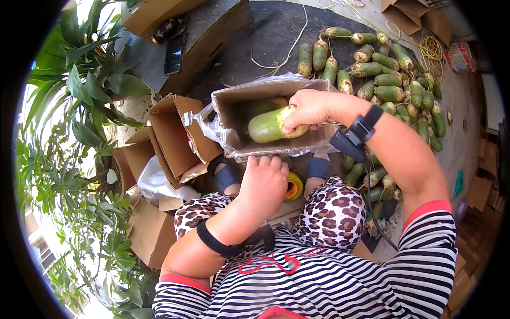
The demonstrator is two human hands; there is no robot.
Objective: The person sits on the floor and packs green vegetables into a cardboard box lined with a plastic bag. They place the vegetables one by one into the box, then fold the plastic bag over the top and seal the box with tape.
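In front of me stands an open cardboard box [329, 143], with a clear plastic liner [218, 130] folded out over its rim. My right hand [311, 109] is closed round one end of a big green radish [268, 126], which lies slanted inside the box opening. Another radish [271, 102] shows behind it, in the shade by the far wall of the box. My left hand [265, 178] is at the near side of the box, its fingers curled against the lined edge; the fingertips are partly hidden.
Many green radishes [390, 93] lie on the ground at the right. Empty cardboard boxes [175, 135] stand at the left, beside leafy plants [90, 90]. A roll of yellow tape [294, 187] sits between my feet. A phone [174, 55] rests at the back left, yellow cord [433, 50] at the back right.
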